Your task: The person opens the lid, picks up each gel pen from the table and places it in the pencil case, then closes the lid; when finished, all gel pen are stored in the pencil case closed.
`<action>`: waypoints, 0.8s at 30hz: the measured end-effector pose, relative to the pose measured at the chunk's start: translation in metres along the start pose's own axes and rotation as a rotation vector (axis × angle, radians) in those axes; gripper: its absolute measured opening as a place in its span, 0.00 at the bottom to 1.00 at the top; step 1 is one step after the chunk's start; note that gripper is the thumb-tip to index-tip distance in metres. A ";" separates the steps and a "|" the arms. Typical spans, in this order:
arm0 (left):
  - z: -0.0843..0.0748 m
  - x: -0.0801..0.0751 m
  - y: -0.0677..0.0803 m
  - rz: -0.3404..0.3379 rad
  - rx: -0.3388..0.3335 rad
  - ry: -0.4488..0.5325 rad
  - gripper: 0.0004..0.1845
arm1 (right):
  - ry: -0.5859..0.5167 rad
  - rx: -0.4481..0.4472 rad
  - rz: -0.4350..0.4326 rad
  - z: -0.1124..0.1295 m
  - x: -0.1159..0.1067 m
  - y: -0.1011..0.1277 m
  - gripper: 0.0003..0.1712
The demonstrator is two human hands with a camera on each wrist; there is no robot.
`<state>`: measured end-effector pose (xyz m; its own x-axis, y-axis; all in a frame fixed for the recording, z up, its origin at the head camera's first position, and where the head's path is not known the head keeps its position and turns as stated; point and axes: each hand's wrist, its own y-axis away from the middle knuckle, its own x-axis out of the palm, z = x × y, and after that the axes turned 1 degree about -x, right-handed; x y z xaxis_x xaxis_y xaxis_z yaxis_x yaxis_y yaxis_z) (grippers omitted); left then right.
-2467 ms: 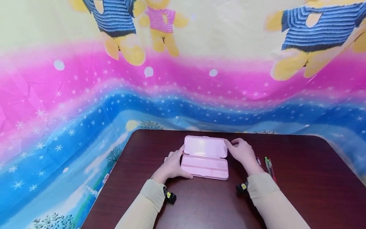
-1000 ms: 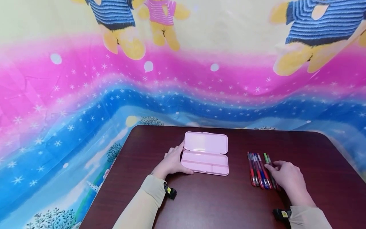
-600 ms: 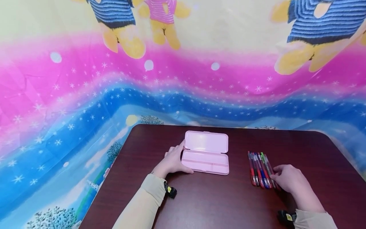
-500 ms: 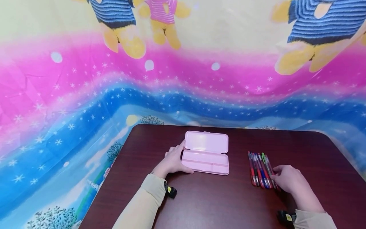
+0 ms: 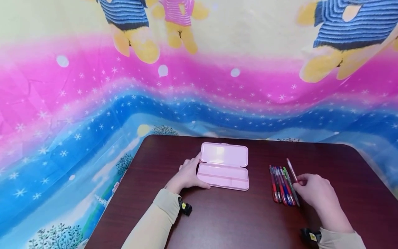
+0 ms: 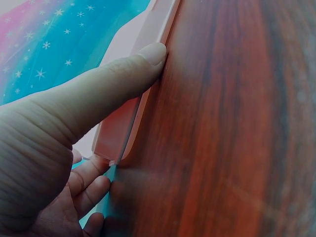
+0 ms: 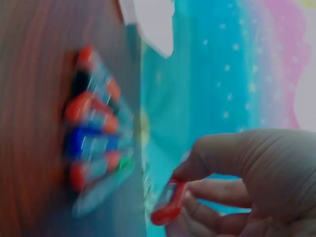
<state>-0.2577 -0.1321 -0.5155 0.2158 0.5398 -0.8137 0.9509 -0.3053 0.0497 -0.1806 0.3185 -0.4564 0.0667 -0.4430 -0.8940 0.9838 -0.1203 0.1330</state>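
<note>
Red-and-clear plastic pen is pinched between thumb and fingers of the right hand, just right of the row of slim multicoloured pens. I'd watch for twist or slip: contact patch looks small. A low leftward swing could scatter the row. Left hand, spread, touches the open pink plastic pencil case; a hard push could skid it across the dark-red wood-grain table.

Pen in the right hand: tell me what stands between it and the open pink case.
The row of pens lies on the table between the held pen and the case; lifting over it should do. Nothing else visible stands there, and the lid is folded back.
</note>
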 end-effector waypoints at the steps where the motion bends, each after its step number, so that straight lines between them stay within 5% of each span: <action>1: 0.000 0.000 0.000 0.000 -0.001 -0.001 0.82 | 0.001 -0.032 -0.036 0.006 0.001 0.001 0.26; 6: -0.001 -0.001 -0.001 -0.002 -0.006 -0.001 0.82 | -0.022 -0.284 -0.210 0.045 0.016 0.001 0.20; 10: -0.001 -0.003 -0.001 -0.001 -0.011 -0.002 0.82 | -0.023 -0.488 -0.268 0.078 0.032 -0.005 0.16; 16: -0.001 -0.002 0.000 -0.008 -0.017 0.005 0.82 | 0.014 -0.648 -0.175 0.120 0.060 -0.020 0.13; 24: 0.000 0.002 0.000 -0.003 -0.009 -0.007 0.82 | 0.070 -0.724 -0.052 0.145 0.095 -0.037 0.11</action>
<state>-0.2573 -0.1309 -0.5176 0.2116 0.5355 -0.8176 0.9536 -0.2964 0.0527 -0.2351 0.1520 -0.4843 0.0036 -0.3917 -0.9201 0.8480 0.4889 -0.2048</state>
